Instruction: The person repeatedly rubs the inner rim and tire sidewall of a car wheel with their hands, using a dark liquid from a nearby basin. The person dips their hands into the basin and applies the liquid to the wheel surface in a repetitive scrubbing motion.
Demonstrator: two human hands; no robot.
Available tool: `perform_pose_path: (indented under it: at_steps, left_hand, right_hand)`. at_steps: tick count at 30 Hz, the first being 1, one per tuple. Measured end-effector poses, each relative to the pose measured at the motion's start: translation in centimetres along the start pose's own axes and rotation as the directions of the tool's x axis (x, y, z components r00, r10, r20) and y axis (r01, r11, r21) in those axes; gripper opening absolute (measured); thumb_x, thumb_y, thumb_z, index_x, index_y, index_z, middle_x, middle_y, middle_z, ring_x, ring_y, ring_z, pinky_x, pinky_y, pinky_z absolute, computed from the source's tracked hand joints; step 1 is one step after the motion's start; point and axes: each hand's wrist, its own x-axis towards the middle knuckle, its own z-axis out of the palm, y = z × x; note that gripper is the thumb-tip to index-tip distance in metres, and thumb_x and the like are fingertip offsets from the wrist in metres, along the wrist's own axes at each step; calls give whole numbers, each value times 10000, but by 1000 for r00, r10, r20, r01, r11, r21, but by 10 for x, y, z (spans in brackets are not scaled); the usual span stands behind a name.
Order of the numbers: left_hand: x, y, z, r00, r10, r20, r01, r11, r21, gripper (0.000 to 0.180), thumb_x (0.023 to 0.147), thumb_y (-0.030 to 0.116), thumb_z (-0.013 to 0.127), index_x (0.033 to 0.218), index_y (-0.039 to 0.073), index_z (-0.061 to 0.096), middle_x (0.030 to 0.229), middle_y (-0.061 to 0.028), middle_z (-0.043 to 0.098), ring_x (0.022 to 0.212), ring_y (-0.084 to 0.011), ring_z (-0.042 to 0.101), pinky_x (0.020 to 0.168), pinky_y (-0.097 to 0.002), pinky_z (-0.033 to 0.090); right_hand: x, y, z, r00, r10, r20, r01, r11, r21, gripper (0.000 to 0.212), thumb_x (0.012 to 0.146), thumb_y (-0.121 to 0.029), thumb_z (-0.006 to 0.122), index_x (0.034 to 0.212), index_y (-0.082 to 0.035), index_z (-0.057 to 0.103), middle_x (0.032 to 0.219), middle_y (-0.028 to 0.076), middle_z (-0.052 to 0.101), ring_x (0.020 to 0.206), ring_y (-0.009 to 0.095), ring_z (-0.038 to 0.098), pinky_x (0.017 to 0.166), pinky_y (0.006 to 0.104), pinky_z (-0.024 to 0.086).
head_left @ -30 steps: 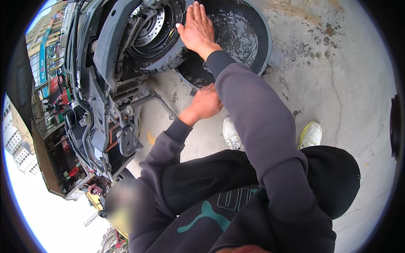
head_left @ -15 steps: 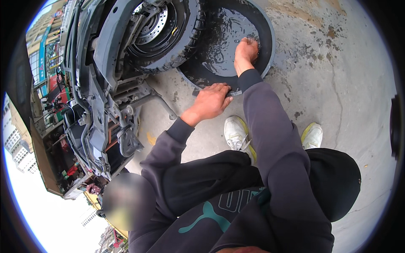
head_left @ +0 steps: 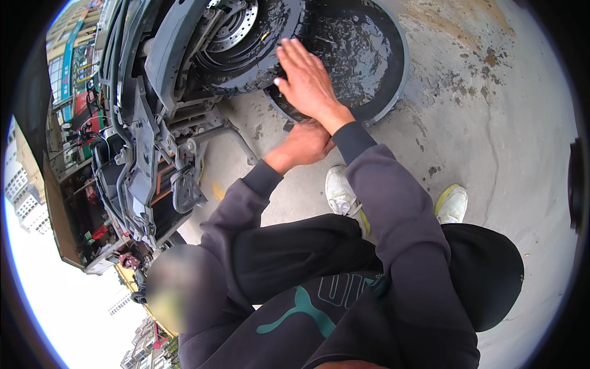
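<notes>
A round black basin of dark, rippling water stands on the ground ahead of me. A black wheel's tyre, wet along its lower part, leans over the basin's left side. My left hand is closed at the basin's near rim, with its fingertips hidden partly behind my right wrist. My right hand is open above the water beside the tyre, fingers stretched together and thumb apart, holding nothing. Whether its fingertips touch the tyre, I cannot tell.
The wheel belongs to a motor scooter lying on its side at left, with a silver brake disc and a metal stand reaching toward my left forearm. My white shoes are on the concrete, which has wet splashes right of the basin.
My right hand has come out of the basin's right side and swung left toward the tyre, its fingers straightening. The left hand's fingers, flatter on the rim before, are now curled.
</notes>
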Motion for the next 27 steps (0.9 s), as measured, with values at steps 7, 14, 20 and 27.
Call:
perform_pose_path:
  at_steps: [7,14,20,27]
  left_hand:
    - [2,6,1,998,13,-64,-14,1000,-19,435,1028,343,574,1284,-5,623,1291,-198,641,1205,-378,609,996,-484,503]
    - [1,6,-7,996,-71,45,71,997,-3,434,987,344,623,1273,18,634,1303,-188,649,1219,-393,604,1011,-482,502]
    - [-5,-23,15,982,183,35,-183,983,-14,634,998,404,618,1516,70,469,1553,-119,494,1465,-278,438,1223,-415,338]
    - [5,-15,15,994,75,84,-72,997,-42,522,1034,479,529,1399,110,588,1451,-158,581,1331,-378,542,1102,-475,440]
  right_hand:
    - [-15,114,0,199,956,-217,-700,293,651,474,973,-175,595,1370,81,569,1376,258,618,1244,428,604,1103,472,454]
    - [6,25,1,719,537,441,-241,-402,883,474,1093,-374,469,1297,24,628,1279,201,685,1174,319,682,954,437,567]
    - [21,-52,13,976,77,204,-15,957,-289,673,1001,-395,623,1491,50,497,1584,233,449,1529,343,330,1222,487,295]
    - [-25,-11,-15,972,-50,229,135,919,-371,679,958,-369,677,1506,-15,489,1635,144,403,1547,304,307,1231,514,269]
